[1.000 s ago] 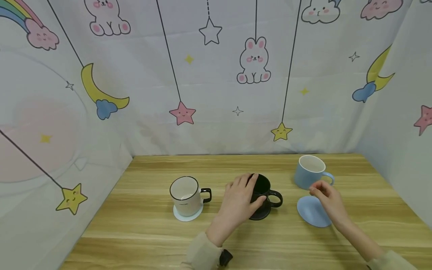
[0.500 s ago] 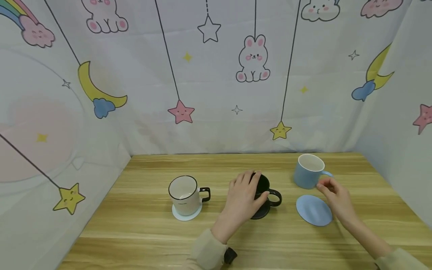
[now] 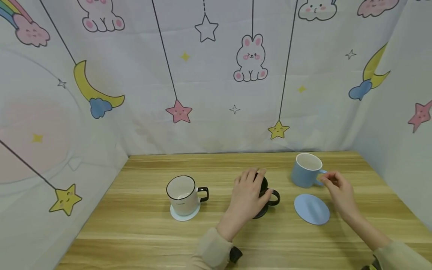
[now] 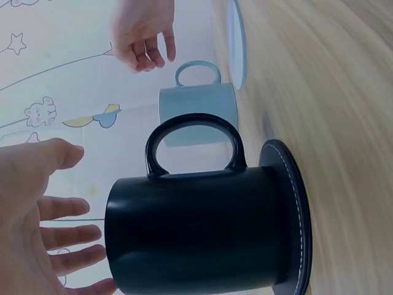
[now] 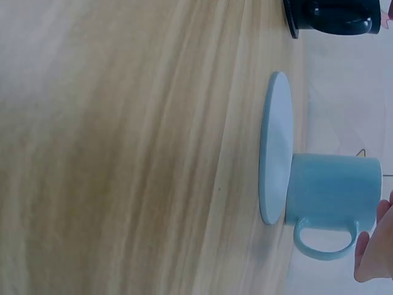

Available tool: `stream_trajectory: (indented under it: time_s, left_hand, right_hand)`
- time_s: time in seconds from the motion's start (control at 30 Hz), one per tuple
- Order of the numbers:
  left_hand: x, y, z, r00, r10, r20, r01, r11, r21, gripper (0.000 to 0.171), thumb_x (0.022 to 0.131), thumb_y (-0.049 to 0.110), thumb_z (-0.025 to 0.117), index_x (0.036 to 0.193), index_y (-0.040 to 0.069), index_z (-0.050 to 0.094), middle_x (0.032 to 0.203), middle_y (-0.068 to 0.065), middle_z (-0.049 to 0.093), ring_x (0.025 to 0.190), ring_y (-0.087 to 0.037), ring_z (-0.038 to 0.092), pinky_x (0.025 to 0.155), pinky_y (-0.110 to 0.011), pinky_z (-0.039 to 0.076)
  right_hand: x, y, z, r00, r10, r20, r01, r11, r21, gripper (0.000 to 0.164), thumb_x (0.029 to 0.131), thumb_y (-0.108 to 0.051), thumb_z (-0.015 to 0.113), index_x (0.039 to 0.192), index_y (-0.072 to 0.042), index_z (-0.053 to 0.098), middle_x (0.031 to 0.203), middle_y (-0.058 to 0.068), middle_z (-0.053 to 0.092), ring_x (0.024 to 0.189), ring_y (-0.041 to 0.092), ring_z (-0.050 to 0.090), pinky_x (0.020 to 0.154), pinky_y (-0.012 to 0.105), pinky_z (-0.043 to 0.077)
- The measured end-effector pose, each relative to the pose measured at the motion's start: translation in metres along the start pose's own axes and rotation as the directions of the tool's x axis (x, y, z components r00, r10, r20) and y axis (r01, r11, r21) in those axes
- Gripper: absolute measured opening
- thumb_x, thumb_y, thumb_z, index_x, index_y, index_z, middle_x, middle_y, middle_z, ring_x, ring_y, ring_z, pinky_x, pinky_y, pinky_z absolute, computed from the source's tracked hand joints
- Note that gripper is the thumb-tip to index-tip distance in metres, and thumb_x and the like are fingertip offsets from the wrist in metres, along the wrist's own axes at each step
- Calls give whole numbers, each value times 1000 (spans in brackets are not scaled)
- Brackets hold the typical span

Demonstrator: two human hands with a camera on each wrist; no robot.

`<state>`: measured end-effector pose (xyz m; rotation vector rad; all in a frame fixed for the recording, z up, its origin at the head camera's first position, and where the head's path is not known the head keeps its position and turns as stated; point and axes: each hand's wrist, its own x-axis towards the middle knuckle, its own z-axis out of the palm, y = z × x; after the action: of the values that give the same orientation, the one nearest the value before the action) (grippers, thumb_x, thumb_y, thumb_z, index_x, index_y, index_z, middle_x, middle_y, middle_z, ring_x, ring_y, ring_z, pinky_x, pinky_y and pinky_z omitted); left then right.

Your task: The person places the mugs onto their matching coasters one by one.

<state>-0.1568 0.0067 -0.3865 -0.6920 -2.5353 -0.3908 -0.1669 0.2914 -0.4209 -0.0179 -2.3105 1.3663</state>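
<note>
A black mug (image 4: 190, 233) stands on a round black coaster (image 4: 299, 215) with pale stitching. Over its rim hovers my left hand (image 3: 245, 193), fingers spread; the left wrist view shows a gap between most of the hand and the rim. My right hand (image 3: 341, 193) is beside the handle of a light blue mug (image 3: 305, 172), thumb and fingers loosely bent. Both wrist views show those fingers near the handle with nothing held; contact is unclear. In front of the blue mug a round blue coaster (image 3: 311, 209) lies flat on the table.
On the left, a white mug (image 3: 183, 198) with a black rim and handle sits on a pale round coaster (image 3: 185, 218). The wooden table (image 3: 141, 232) ends at a printed white curtain (image 3: 209, 138) behind and at both sides.
My right hand has shifted right, from in front of the blue mug to its handle. The left hand has drifted slightly right over the black mug. Mugs and coasters stay put.
</note>
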Motion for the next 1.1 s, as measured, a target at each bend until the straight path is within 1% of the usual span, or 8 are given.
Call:
stream_trajectory:
  time_s: [0.07,0.2,0.3,0.47,0.6,0.73,0.9,1.1]
  left_hand:
    - [0,1,0,1000,16,-18,-16,1000,14,52,92,47,59,136,20,49,135,-2,53,125,-20,51,96,-41,47]
    - [1,4,2,999,39,-29,-38,999,32,52,92,47,59,135,19,50,134,-2,54,125,-19,51,98,-40,46]
    - [1,7,4,999,46,-27,-45,998,45,51,93,47,58,135,20,50,134,-1,53,125,-18,50,99,-39,45]
    - [3,12,7,998,53,-37,-50,995,86,50,92,48,58,134,21,50,133,1,54,125,-17,49,98,-38,45]
    - [6,17,9,998,51,-35,-47,993,105,50,91,49,59,133,22,51,132,2,54,125,-16,50,98,-37,45]
    - [8,22,13,998,60,-25,-57,992,110,50,91,49,59,133,22,50,131,3,54,125,-15,50,99,-36,45]
    - [8,28,17,994,99,-53,-92,989,114,51,89,47,62,131,20,53,127,3,57,121,-16,54,101,-35,45]
    - [9,35,24,988,140,-67,-130,982,134,49,88,46,63,128,18,55,125,3,57,117,-15,55,104,-32,43]
  right_hand:
    - [3,-1,1,1000,9,-2,-8,1000,9,17,96,-15,56,99,3,55,84,-26,51,83,-12,50,74,4,39]
    - [8,-3,3,1000,21,-17,-21,1000,14,17,97,-17,56,99,0,55,86,-25,50,84,-10,49,74,5,39]
    - [11,-4,6,999,29,-40,-28,999,20,15,96,-15,57,98,1,56,85,-26,50,84,-11,50,74,5,39]
    - [16,-4,9,998,35,-59,-32,998,60,10,95,-14,59,94,-5,58,84,-26,52,82,-11,52,73,6,40]
    - [20,-3,11,998,28,-51,-24,996,90,13,96,-14,58,96,-1,58,86,-29,56,84,-11,54,74,6,41]
    - [24,-2,12,998,20,-61,-16,998,66,18,96,-14,57,102,3,58,89,-30,57,83,-9,53,74,7,41]
    - [27,0,9,995,27,-94,-24,999,24,16,96,-15,57,104,-1,60,87,-28,54,81,-6,50,71,9,40]
    - [32,2,6,992,49,-118,-44,998,46,13,94,-13,59,105,-6,61,90,-27,54,85,-7,49,73,6,40]
